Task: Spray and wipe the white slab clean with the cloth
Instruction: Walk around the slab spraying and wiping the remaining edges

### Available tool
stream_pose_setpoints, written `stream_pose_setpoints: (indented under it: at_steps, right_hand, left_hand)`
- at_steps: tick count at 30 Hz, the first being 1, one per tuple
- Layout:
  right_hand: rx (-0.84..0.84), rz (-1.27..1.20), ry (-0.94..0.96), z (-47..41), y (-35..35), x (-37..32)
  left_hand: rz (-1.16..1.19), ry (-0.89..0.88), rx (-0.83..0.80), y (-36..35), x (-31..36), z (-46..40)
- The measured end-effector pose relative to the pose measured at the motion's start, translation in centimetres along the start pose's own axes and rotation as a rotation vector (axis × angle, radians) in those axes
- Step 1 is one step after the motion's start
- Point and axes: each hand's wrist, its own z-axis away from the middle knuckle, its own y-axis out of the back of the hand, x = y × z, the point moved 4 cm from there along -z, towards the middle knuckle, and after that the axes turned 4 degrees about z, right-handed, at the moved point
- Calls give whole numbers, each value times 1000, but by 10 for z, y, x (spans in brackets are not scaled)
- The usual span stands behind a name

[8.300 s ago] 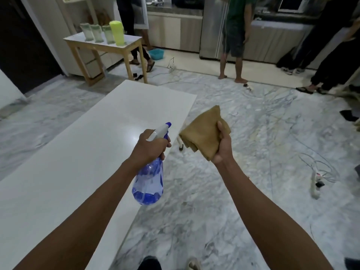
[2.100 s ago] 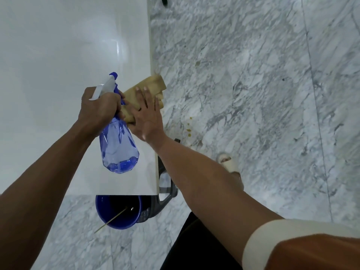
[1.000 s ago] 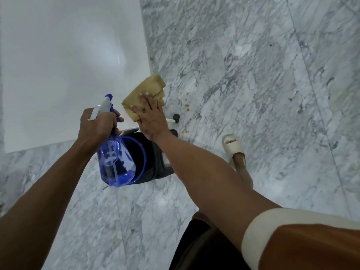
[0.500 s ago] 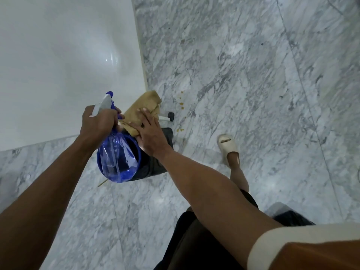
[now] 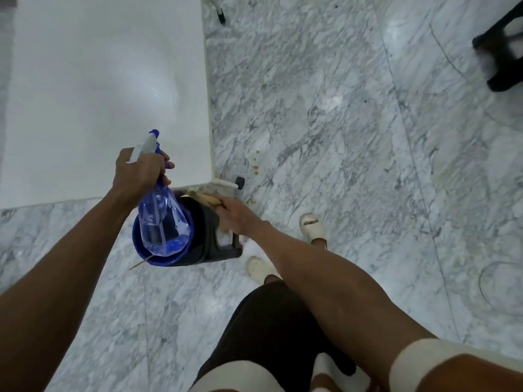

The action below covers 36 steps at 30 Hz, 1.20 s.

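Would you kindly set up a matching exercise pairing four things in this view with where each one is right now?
Things:
1. spray bottle
2. cloth
3. white slab
4. blue bucket

Places:
A. on the marble floor, seen partly through the bottle
B. gripped in the left hand
C. fills the upper left of the view
D. under the right hand, at the slab's near corner

Pairs: 1-B, 2-D, 3-C, 4-A
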Motion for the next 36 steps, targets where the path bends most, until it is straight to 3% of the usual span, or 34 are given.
stream_pose_setpoints:
  at_steps: [7,12,14,20,29,36]
  right_hand:
    - [-39,-33,-114,-25,60,-57]
    - [-115,98,-97,-50,35,-111]
    - [-110,42,-109,-55,12,-131]
    - [-150,-177,-219,-70,-114,-139]
    - [-187,-257,-377,-73,-358,-164]
    - [-295,-238,-357,-99,-478,-211]
  left_hand:
    - [172,71,148,37,-10,19]
    - [291,122,278,88,-42,38]
    - [337,119,339,113,-61,50]
    - [520,118,461,197,-155,90]
    - [397,106,574,340,-338,133]
    - [447,170,679,426,-424,130]
